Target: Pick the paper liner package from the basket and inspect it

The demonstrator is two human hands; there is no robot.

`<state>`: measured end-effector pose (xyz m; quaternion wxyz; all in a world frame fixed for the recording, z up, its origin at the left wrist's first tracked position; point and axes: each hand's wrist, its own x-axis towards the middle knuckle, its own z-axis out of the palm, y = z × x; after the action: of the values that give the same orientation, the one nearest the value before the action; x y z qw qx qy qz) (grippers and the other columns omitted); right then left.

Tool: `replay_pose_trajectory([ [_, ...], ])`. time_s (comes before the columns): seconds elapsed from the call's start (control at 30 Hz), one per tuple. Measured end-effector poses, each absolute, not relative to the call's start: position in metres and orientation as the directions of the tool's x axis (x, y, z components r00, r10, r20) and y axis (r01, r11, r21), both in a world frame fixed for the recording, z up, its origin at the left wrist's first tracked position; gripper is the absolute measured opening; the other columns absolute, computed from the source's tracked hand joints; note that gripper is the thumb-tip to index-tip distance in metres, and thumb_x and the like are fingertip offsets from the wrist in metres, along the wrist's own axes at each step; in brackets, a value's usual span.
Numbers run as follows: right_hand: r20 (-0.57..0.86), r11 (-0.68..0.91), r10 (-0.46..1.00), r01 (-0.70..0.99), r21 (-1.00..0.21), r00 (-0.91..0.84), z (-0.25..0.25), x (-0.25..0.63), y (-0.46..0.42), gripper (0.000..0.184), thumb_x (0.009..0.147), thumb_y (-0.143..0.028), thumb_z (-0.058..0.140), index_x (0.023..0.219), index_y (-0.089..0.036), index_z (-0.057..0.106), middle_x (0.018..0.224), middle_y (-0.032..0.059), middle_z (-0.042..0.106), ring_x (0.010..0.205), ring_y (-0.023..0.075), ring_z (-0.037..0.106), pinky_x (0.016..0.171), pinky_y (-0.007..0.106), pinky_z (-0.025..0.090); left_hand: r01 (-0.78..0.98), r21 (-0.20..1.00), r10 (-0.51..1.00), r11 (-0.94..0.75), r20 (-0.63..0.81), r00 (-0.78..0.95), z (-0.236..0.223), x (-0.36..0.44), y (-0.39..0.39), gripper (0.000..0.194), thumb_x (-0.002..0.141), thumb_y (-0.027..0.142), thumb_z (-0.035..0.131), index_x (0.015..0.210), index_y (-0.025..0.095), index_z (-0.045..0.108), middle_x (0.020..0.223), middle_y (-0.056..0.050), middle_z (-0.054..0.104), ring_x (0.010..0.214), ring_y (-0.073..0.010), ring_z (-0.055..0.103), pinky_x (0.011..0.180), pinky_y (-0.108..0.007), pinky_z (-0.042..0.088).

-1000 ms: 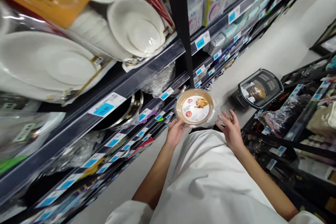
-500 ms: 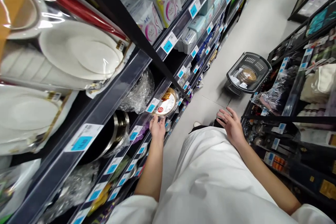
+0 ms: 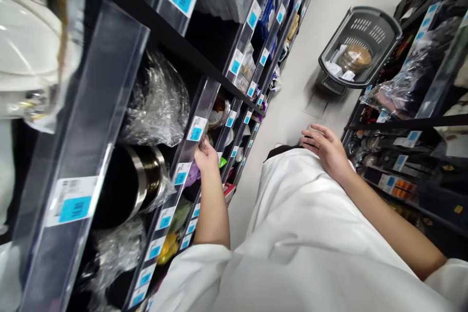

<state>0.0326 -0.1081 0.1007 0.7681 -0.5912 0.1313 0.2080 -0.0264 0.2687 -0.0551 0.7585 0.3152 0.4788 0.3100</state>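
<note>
Head view: I look down from the worn camera along a shop aisle, with shelving on both sides.

Left hand: the left hand (image 3: 205,157) sits at the shelf front, fingers curled at a clear price strip (image 3: 196,129); I cannot tell whether they grip anything.

Right hand: the right hand (image 3: 327,150) hangs open in the air over the aisle, fingers spread, holding nothing I can make out.

Hands: well apart, neither clamped on a visible thing.

Object: a round tub (image 3: 219,113) stands on the shelf just behind the strip, partly hidden and near the left hand, not clearly touching it. A second tub (image 3: 356,57) lies in a grey plastic basket (image 3: 365,9) on the floor (image 3: 292,112), among white packets (image 3: 338,53).

Rest: a black-and-steel pot (image 3: 126,187) sits on a lower shelf beside clear plastic wrap (image 3: 157,102); a white sleeve (image 3: 193,273) covers the upper left arm.

Step in hand: as I judge it, a reach at the shelf front.

Next move: to touch the tub, the left hand would need to clear the strip.
</note>
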Motion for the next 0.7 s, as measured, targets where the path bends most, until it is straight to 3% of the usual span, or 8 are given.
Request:
replay_pose_trajectory([
  [0.27,-0.519,0.184,0.164,-0.543,-0.819,0.839,0.084,0.026,-0.113,0.036,0.075,-0.038,0.081,0.106,-0.026,0.067,0.105,0.003,0.075,0.098,0.0214,0.071,0.088,0.034,0.057,-0.1,0.844,0.817,0.527,-0.471,0.334,-0.06,-0.037,0.278,0.043,0.107,0.016,0.019,0.132,0.011,0.054,0.15,-0.017,0.049,0.132,-0.011,0.056,0.101,-0.014,0.05],
  [0.4,-0.534,0.171,0.166,-0.558,-0.812,0.829,0.079,0.025,-0.111,0.034,0.075,-0.037,0.08,0.105,-0.026,0.069,0.103,0.0018,0.076,0.096,0.0212,0.071,0.087,0.034,0.057,-0.063,0.852,0.814,0.52,-0.473,0.337,-0.064,-0.048,0.268,0.033,0.107,0.023,0.032,0.125,0.011,0.057,0.148,-0.016,0.051,0.134,-0.0118,0.054,0.101,-0.017,0.051],
  [0.53,-0.553,0.137,0.176,-0.576,-0.806,0.815,0.077,0.024,-0.109,0.032,0.075,-0.038,0.08,0.102,-0.026,0.07,0.1,0.001,0.076,0.091,0.0201,0.071,0.084,0.033,0.057,-0.075,0.822,0.791,0.564,-0.513,0.333,-0.069,-0.072,0.234,0.02,0.101,0.033,0.05,0.104,0.017,0.062,0.122,-0.008,0.066,0.119,-0.011,0.063,0.096,-0.017,0.054],
  [0.7,-0.563,0.054,0.265,-0.595,-0.802,0.783,0.072,0.025,-0.103,0.033,0.074,-0.041,0.083,0.1,-0.024,0.071,0.096,0.0019,0.075,0.086,0.0182,0.07,0.078,0.03,0.056,-0.078,0.769,0.738,0.635,-0.573,0.357,-0.071,-0.103,0.183,0.005,0.088,0.022,0.06,0.086,0.019,0.058,0.08,0.002,0.065,0.076,-0.0048,0.064,0.078,-0.013,0.054],
])
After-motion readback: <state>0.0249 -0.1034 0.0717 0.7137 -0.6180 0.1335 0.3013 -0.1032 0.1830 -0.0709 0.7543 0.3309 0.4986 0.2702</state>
